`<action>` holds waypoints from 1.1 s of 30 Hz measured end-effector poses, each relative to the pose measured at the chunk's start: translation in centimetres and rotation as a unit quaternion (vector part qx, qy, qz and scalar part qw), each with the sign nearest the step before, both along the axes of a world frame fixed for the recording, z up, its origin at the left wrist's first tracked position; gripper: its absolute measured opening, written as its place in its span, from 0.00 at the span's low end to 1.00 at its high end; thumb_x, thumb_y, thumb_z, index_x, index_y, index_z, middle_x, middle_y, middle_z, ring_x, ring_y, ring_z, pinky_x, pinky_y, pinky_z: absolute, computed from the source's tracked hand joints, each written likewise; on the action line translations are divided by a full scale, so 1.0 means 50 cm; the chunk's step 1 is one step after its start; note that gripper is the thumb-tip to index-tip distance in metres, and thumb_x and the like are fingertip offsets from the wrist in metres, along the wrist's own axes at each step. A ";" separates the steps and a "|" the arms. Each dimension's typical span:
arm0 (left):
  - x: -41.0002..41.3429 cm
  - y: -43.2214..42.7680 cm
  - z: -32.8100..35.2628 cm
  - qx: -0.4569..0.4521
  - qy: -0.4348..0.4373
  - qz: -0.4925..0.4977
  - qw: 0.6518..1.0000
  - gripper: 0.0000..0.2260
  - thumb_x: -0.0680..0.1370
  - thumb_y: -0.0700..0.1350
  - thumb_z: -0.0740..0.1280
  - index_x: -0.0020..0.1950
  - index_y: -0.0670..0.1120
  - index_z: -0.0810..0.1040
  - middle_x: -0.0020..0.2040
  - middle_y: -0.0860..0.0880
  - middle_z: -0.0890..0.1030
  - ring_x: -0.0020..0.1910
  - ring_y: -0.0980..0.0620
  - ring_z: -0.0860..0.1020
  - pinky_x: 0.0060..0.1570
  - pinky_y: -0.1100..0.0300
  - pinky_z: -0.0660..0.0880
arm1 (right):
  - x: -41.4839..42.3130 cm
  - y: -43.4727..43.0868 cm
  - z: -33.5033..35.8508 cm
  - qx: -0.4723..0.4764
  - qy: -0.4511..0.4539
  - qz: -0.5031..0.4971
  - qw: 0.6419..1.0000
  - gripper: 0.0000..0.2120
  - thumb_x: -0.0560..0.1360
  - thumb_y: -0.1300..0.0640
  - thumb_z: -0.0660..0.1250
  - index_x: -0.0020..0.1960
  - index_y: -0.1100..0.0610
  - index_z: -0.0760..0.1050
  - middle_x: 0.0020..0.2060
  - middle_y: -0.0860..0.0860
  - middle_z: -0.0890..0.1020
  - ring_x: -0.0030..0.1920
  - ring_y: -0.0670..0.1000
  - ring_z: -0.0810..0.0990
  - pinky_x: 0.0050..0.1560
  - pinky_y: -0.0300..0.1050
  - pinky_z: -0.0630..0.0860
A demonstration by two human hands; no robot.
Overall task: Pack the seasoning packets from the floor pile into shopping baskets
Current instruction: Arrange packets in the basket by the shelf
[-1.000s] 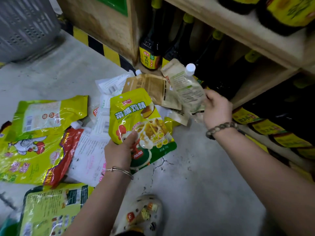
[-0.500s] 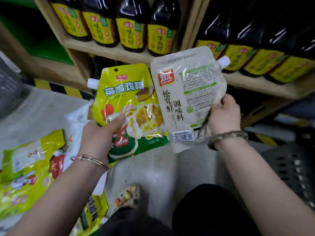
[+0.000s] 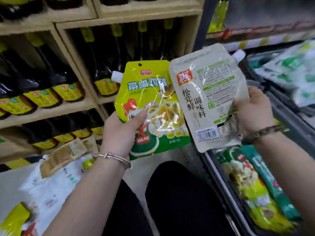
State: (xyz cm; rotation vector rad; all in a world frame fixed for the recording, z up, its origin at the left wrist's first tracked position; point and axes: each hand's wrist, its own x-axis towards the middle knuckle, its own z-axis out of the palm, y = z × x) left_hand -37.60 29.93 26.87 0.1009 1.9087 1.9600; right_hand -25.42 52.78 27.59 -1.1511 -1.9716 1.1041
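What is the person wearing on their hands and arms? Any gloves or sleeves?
No gloves, and no sleeves in view: both forearms are bare. The left hand has a thin silvery metal bangle round its wrist. The right hand has a beaded bracelet of small, dark, round beads.

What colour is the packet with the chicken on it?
The chicken packet is bright yellow-green, dark green at the bottom; head view shows it.

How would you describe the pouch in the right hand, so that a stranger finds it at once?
Before the wooden shelves of dark bottles, two spouted pouches are held up side by side. The right hand grips the beige pouch; unlike the yellow-green pouch, it bears black characters and a red logo.
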 end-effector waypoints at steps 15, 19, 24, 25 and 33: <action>0.371 0.279 -0.129 -0.111 -0.077 -0.171 0.976 0.15 0.74 0.35 0.67 0.59 0.43 0.70 0.53 0.45 0.78 0.52 0.46 0.78 0.56 0.51 0.74 | 0.411 0.102 -0.090 -0.074 -0.115 -0.276 0.951 0.19 0.75 0.66 0.57 0.65 0.58 0.70 0.52 0.51 0.76 0.54 0.52 0.75 0.52 0.43 0.70; 0.410 0.310 -0.137 -0.160 -0.126 -0.189 0.961 0.19 0.75 0.30 0.59 0.63 0.44 0.65 0.57 0.42 0.77 0.53 0.44 0.78 0.56 0.51 0.75 | 0.415 0.093 -0.128 -0.117 -0.147 -0.282 0.941 0.21 0.76 0.69 0.55 0.68 0.58 0.68 0.53 0.54 0.76 0.51 0.53 0.75 0.48 0.43 0.70; 0.399 0.323 -0.131 -0.210 -0.232 -0.208 0.927 0.25 0.76 0.29 0.56 0.72 0.41 0.58 0.65 0.38 0.71 0.60 0.40 0.74 0.62 0.48 0.71 | 0.407 0.106 -0.141 -0.024 -0.246 -0.238 0.939 0.25 0.72 0.69 0.56 0.67 0.57 0.68 0.55 0.58 0.79 0.53 0.59 0.79 0.49 0.51 0.76; 0.397 0.314 -0.123 -0.200 -0.253 -0.205 0.924 0.26 0.76 0.29 0.57 0.73 0.42 0.58 0.64 0.38 0.72 0.58 0.41 0.74 0.61 0.47 0.71 | 0.411 0.105 -0.135 -0.002 -0.282 -0.219 0.934 0.25 0.72 0.68 0.57 0.68 0.56 0.67 0.57 0.59 0.77 0.53 0.60 0.78 0.49 0.52 0.76; 0.402 0.262 -0.063 -0.225 0.284 -0.416 0.834 0.38 0.77 0.43 0.65 0.77 0.53 0.43 0.76 0.54 0.36 0.75 0.55 0.37 0.74 0.57 0.43 | 0.381 0.071 -0.115 0.157 -0.460 0.027 0.873 0.28 0.78 0.49 0.59 0.75 0.52 0.55 0.74 0.56 0.60 0.73 0.56 0.59 0.73 0.56 0.53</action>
